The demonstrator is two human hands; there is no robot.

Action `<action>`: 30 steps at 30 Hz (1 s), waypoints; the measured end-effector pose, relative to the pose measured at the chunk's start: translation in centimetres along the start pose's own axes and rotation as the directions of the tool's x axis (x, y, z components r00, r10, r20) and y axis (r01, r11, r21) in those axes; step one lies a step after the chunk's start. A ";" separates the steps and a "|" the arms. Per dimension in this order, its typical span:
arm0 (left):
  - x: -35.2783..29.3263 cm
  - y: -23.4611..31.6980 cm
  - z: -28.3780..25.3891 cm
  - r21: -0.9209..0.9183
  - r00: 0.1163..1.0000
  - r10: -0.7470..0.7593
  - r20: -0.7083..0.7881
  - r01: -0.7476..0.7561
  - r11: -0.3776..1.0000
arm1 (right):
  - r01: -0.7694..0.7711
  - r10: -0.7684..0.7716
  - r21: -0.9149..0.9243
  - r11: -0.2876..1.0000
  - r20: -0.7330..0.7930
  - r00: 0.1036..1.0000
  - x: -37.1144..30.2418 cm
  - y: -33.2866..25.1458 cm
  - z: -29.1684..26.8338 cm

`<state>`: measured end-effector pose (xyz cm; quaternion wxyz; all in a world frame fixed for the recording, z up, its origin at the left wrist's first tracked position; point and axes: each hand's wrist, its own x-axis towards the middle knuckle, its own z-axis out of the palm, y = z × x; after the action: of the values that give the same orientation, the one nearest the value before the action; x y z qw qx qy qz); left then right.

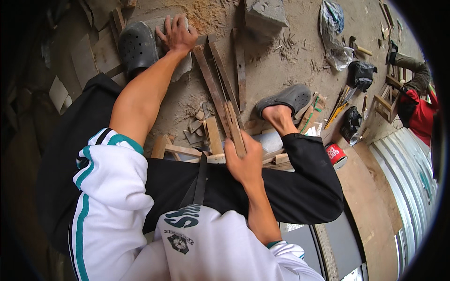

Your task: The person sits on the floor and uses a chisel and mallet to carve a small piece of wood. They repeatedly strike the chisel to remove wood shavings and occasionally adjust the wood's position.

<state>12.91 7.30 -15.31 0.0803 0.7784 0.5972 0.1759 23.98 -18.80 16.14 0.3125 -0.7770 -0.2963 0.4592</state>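
Observation:
My left hand [178,36] rests with its fingers spread on a pale grey block [183,69], beside my dark clog [137,47]. A short dark piece of wood [206,39] lies close to that hand's wrist. Nearer to me, my right hand [244,158] is closed around a narrow wooden strip [235,129], which seems split or doubled lengthwise and points away from me. Beyond its tip, long worn wooden strips [211,84] lie on the ground between my feet. The fingertips of the right hand are partly hidden.
Wood offcuts [213,136] lie before my lap. A concrete block [266,16] stands at the far middle. To the right are a handsaw [338,107], a hammer [362,49], plastic bags [332,35], a red can [335,155] and corrugated metal [398,157]. Another person [418,105] is at far right.

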 end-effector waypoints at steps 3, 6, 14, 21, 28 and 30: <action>0.5 0.4 -0.3 -0.021 1.000 0.005 0.027 -0.005 1.000 | -0.011 0.011 0.026 1.000 0.022 1.000 0.2 0.2 -0.6; 0.4 0.1 -0.5 -0.029 0.998 -0.008 0.061 0.010 1.000 | -0.026 0.026 -0.004 1.000 0.028 0.999 3.0 1.3 0.9; 0.5 0.6 -1.0 -0.009 0.995 -0.025 0.098 0.026 1.000 | -0.088 0.087 0.038 0.995 0.036 0.996 1.5 -0.6 0.5; 0.0 0.1 -0.6 -0.015 0.994 -0.035 0.104 0.037 0.999 | -0.053 0.053 0.048 0.997 -0.012 0.999 -2.3 -1.8 -0.3; 0.2 -0.4 -0.2 -0.041 0.998 -0.010 0.069 0.013 0.999 | -0.051 0.051 0.000 0.999 0.014 0.999 1.6 -0.7 1.4; 0.4 -0.1 -0.1 -0.037 0.997 -0.005 0.078 0.008 0.999 | 0.001 0.002 0.062 0.998 -0.044 0.999 -0.7 -1.0 0.6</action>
<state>12.86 7.67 -15.23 0.1185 0.7811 0.5928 0.1563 22.95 -18.60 17.04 0.3425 -0.7769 -0.2749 0.4511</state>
